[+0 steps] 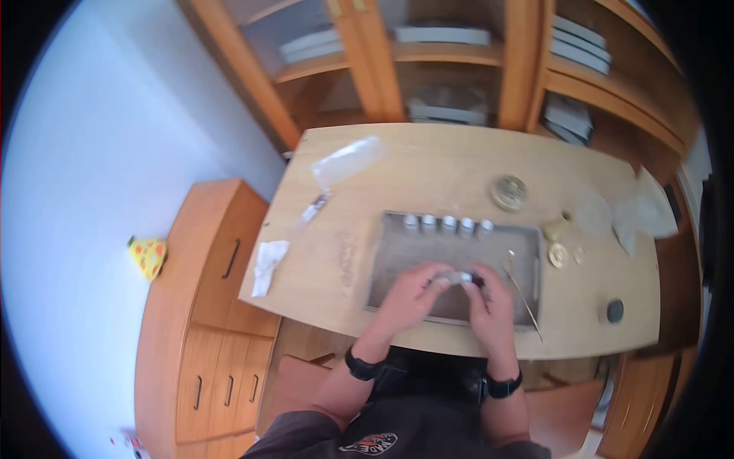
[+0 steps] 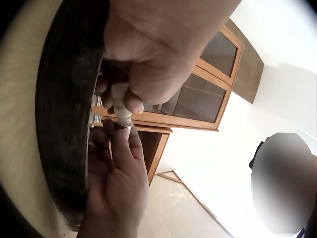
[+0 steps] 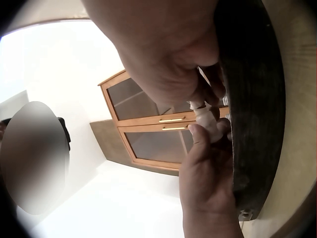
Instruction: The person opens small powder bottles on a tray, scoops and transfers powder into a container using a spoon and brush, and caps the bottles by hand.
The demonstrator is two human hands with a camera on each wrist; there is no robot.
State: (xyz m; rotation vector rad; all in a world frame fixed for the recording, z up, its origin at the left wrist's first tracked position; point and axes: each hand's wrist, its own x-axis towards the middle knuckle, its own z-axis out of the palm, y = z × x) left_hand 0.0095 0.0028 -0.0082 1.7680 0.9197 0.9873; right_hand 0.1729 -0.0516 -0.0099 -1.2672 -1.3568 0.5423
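Note:
Over the front part of a grey tray (image 1: 397, 256), both hands meet on a small pale bottle (image 2: 122, 106). The left hand (image 1: 417, 294) grips its wider body, thumb along the side, as the right wrist view shows with the bottle (image 3: 207, 121) tilted. At the narrow white end, the right hand (image 1: 491, 302) pinches with thumb and fingertips. Fingers cover much of the bottle. Along the tray's far edge stand several small white-capped jars (image 1: 447, 223) in a row.
A thin gold-coloured stick (image 1: 524, 294) lies across the tray's right side. To the right are a round tin (image 1: 510, 193), a brass-coloured disc (image 1: 558, 255) and a dark-topped jar (image 1: 614, 310). A plastic bag (image 1: 348, 161) and a crumpled white tissue (image 1: 268, 268) lie on the left.

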